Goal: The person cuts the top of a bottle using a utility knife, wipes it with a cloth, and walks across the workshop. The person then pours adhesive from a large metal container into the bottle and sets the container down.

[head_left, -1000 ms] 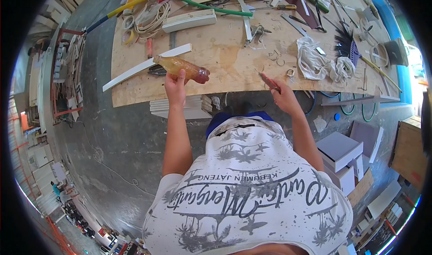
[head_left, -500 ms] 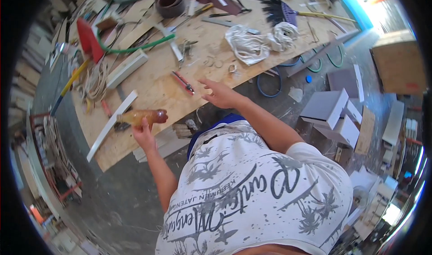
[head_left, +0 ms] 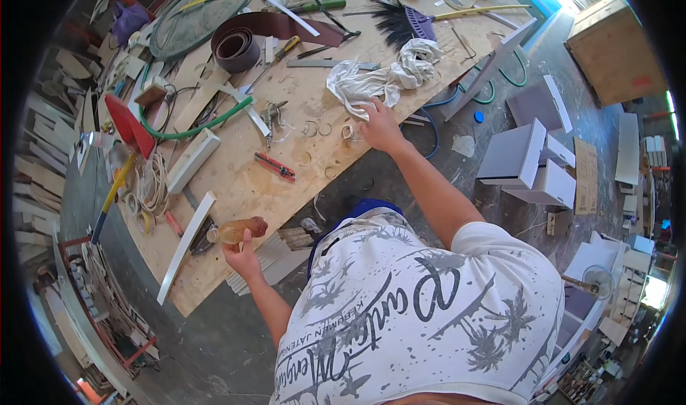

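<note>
Reading clock from one red tool [head_left: 275, 166], lying loose on the table [head_left: 314, 101]; taking twelve as top of view.

Left hand [head_left: 244, 260], at seven: clamped around one amber bottle [head_left: 236, 231], thumb across its side. Bottle held on its side over the near table edge, neck toward nine, reddish base toward three.

Right hand [head_left: 382, 128], just past two: fingers partly apart, at the lower edge of one white rag [head_left: 357, 83]. Cannot tell whether pinched on cloth or merely beside it. Rag bunched in two lumps.

Counted on the table:
- One tape ring [head_left: 348, 132], at two, just beside right hand.
- One spray gun [head_left: 271, 115], at twelve, near red tool.
- One screwdriver [head_left: 289, 45], yellow-handled, farther out at twelve.
- One steel bar [head_left: 332, 65], at one.
- One broom [head_left: 421, 26], purple, between one and two, beyond rag.
- One brown roll [head_left: 236, 51], at eleven, tail unrolled toward one.
- One green hose [head_left: 200, 130], at ten.
- One white beam [head_left: 194, 160], at nine.
- One cord coil [head_left: 152, 183], near nine, beyond beam.
- One white strip [head_left: 187, 248], between seven and eight, near bottle.

On floor, between two and three: one blue cap [head_left: 479, 117].
</note>
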Demonstrator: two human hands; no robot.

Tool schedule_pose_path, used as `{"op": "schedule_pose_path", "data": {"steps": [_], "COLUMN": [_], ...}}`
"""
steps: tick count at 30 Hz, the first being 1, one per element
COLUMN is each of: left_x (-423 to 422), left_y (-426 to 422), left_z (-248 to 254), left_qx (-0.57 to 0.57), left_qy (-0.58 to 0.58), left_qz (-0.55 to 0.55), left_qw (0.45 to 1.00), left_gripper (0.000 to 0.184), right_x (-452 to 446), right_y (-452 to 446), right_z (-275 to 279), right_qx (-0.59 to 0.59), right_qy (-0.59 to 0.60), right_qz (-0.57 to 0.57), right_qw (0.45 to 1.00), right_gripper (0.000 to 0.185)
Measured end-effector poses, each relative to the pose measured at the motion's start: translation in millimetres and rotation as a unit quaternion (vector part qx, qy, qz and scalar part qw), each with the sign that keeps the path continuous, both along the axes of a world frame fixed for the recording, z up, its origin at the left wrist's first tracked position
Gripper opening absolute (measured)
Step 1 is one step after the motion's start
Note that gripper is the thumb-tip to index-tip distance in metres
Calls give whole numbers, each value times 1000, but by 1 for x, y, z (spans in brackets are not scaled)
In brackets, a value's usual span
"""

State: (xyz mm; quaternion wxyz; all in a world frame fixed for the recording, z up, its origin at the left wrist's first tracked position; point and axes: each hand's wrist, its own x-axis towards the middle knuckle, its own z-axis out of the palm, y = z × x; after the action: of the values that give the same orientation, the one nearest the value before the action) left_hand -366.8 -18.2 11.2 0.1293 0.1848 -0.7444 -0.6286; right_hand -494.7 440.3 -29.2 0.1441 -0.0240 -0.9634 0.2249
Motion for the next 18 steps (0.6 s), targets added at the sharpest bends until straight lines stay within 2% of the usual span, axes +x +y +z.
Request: {"op": "schedule_pose_path", "data": {"steps": [1,4,7,10,13,16,17,18], "left_x": [-1,-3,-4,-3,-2,-2,-2,-1], "left_y": [4,13,21,24,34,46,48,50], "left_z": [2,7,13,9,13,23,23,23], "left_qx": [-10,-18,-30,-51,-7,-30,-27,-24], "left_qy": [-5,-30,-19,-18,-37,-45,-47,-49], "left_qz": [-2,-4,-20,-31,-20,-30,-32,-34], "left_qw": [1000,999,999,998,999,998,998,998], "left_gripper": [57,57,57,58,58,58,58,58], "right_x": [2,7,16,19,17,5,-1,-10], "right_y": [4,11,6,6,9,18,27,35], "right_z": [-7,-16,4,15,9,0,-1,18], "right_qx": [69,45,26,17,-94,-164,-310,-450], "right_qy": [39,-100,-208,-255,-212,-63,-66,-68], "right_qz": [-27,-25,-47,-28,-44,-56,-80,-102], "right_qw": [996,994,977,966,972,983,945,885], "right_gripper": [51,57,44,27,20,21,21,22]}}
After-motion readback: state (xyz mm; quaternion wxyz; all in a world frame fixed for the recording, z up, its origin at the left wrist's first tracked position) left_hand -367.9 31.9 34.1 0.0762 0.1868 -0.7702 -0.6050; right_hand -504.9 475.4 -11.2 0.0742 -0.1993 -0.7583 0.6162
